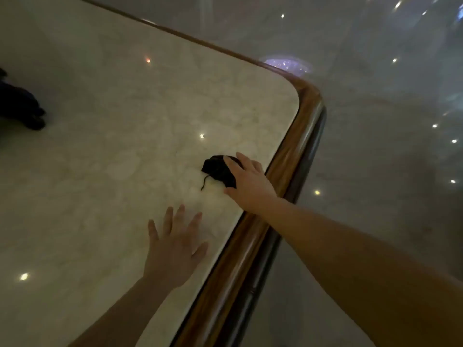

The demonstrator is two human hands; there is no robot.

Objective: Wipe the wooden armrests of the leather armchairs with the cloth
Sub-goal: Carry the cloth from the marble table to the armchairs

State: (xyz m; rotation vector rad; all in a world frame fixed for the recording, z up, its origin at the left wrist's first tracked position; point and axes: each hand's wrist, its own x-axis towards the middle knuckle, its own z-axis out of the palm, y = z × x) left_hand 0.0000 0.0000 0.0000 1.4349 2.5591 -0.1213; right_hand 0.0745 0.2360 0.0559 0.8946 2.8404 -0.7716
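A small black cloth [217,169], bunched up with a loose thread trailing, lies on a pale marble tabletop [120,136] near its right edge. My right hand [248,181] rests on the cloth's right side, fingers curled over it. Lower and to the left, my left hand [175,249] hovers over or lies flat on the marble with its fingers spread and nothing in it. No armchair or armrest is in view.
A rounded brown wooden rim [288,171] borders the tabletop along the right side and corner. A dark object [22,108] sits at the table's far left. Beyond the rim is a glossy grey floor [375,146] reflecting ceiling lights.
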